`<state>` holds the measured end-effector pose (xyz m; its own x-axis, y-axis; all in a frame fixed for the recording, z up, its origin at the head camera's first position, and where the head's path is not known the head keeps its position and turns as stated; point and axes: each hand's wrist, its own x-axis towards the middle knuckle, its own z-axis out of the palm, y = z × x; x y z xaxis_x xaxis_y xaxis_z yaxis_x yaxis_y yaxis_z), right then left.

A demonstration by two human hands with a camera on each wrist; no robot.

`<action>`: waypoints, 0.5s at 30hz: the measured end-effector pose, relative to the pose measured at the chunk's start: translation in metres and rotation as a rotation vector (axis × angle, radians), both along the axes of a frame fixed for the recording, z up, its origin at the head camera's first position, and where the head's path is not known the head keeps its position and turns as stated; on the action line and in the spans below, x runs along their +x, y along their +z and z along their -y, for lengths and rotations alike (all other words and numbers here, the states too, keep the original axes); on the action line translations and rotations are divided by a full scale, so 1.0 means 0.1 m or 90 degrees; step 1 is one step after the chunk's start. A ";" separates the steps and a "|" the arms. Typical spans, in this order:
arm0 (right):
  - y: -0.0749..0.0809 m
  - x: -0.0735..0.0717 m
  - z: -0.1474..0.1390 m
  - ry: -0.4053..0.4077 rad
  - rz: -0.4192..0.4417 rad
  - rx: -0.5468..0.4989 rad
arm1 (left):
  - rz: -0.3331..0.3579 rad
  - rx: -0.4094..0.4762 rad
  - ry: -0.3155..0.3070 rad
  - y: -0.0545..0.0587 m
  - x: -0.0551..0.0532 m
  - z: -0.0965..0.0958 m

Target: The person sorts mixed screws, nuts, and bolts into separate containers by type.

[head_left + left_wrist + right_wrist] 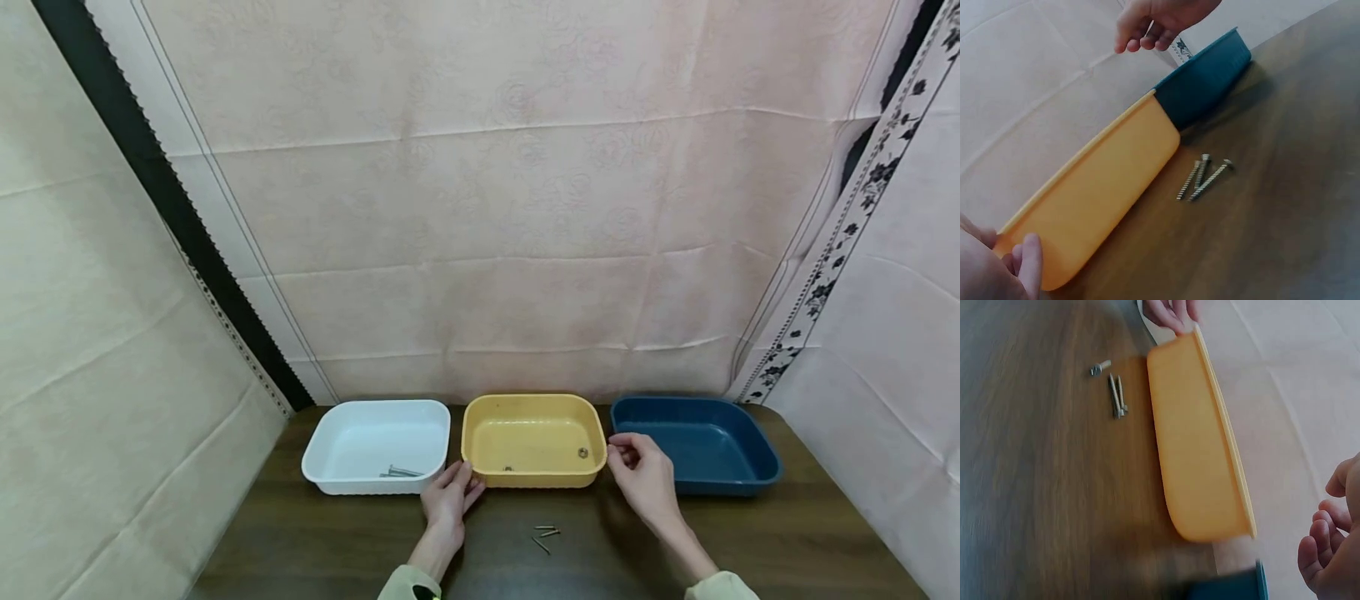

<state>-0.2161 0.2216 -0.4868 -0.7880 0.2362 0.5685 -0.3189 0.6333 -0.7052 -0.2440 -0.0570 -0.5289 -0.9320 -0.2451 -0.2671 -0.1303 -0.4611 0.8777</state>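
Observation:
A yellow tray (534,482) stands between two others, with a couple of nuts (582,452) inside. My left hand (448,502) pinches its front left corner by the rim, and one finger lies along the outer wall in the left wrist view. Near the tray's right end is my right hand (647,482); both wrist views show it apart from the tray, fingers loosely bent and nothing visible in them. Three screws (1202,178) lie on the table in front of the yellow tray.
At the left is a white tray (375,486) holding some screws (401,472). A dark blue tray (723,487) stands at the right, close to the yellow one. Pale cloth (525,208) hangs behind the wooden table (337,542) and on both sides.

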 end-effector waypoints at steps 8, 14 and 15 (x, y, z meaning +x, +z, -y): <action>0.02 0.13 -0.37 -0.063 0.058 -0.016 | 0.012 -0.079 -0.041 -0.02 0.27 0.04; 0.01 0.22 -0.61 -0.085 0.107 -0.030 | 0.008 -0.161 -0.112 -0.02 0.42 0.05; 0.01 0.23 -0.65 -0.093 0.110 -0.035 | 0.005 -0.173 -0.124 -0.03 0.43 0.05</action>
<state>-0.1929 0.2866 -0.4860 -0.8279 0.3811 0.4115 -0.0985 0.6234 -0.7756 -0.2007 -0.0625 -0.5317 -0.9662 -0.1264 -0.2245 -0.2008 -0.1765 0.9636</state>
